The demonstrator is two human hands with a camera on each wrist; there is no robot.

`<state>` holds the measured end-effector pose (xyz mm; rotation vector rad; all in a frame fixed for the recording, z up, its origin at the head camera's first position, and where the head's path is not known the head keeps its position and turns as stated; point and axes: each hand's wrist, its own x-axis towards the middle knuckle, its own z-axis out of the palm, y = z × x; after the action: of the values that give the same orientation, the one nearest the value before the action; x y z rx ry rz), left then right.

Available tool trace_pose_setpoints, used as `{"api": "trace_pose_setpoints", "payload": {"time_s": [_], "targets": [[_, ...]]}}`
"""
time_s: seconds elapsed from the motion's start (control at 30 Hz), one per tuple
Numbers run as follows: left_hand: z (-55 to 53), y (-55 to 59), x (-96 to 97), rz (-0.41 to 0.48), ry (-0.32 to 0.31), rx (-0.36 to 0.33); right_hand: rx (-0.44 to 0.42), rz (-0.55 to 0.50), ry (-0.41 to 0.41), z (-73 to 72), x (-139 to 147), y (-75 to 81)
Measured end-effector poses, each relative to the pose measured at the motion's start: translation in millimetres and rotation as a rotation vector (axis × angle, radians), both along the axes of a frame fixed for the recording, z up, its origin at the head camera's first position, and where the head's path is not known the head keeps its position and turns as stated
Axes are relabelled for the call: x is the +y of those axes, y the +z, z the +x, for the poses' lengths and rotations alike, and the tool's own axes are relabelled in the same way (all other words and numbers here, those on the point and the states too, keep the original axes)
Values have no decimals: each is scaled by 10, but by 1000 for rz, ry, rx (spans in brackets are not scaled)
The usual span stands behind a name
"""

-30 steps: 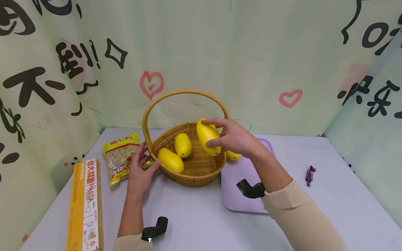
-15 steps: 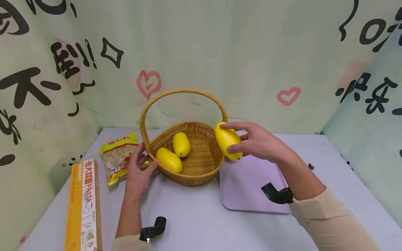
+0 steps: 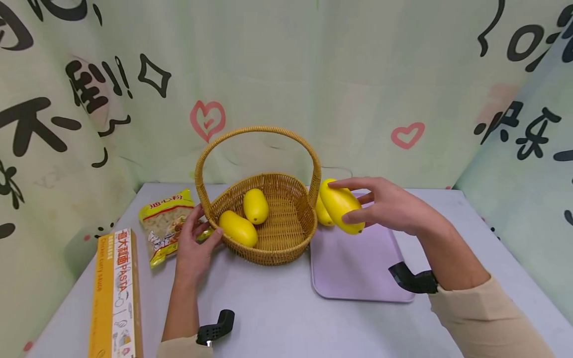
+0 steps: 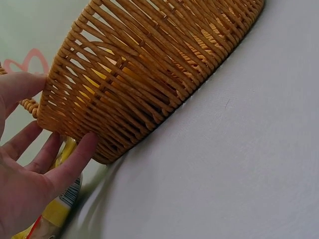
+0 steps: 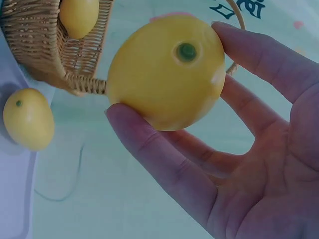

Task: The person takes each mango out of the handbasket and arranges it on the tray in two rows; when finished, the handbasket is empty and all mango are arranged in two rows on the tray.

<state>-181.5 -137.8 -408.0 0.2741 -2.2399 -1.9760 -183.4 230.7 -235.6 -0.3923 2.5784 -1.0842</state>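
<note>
Yellow oval fruit (image 3: 336,206) pinched by right hand (image 3: 391,208), lilac rectangular tray (image 3: 355,271) near it, brown wicker basket (image 3: 266,256) touched by spread left hand (image 3: 195,248)

The right hand (image 3: 386,205) has carried an oblong, smooth yellow fruit (image 3: 342,206) from over the tan woven wicker basket (image 3: 272,256) to the flat lilac rectangular tray (image 3: 358,273). Another plump yellow fruit (image 3: 323,213), hidden half a second ago, shows again behind it.

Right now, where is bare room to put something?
Bare: near half of the lilac tray; the table before the wicker basket, between left forearm and tray. Crowded: tray's far end, with yellow fruit; basket's left, by left hand and bag.
</note>
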Motion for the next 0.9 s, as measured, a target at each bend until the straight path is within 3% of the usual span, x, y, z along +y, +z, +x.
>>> {"api": "trace_pose_setpoints", "payload": {"time_s": [0.4,0.9], "targets": [[4,-10,-3,11,6,7,-37,32,-116,-180,282,-163],[-3,-12,2,14,-2,13,-30,194,-288,-514,530,-722]]}}
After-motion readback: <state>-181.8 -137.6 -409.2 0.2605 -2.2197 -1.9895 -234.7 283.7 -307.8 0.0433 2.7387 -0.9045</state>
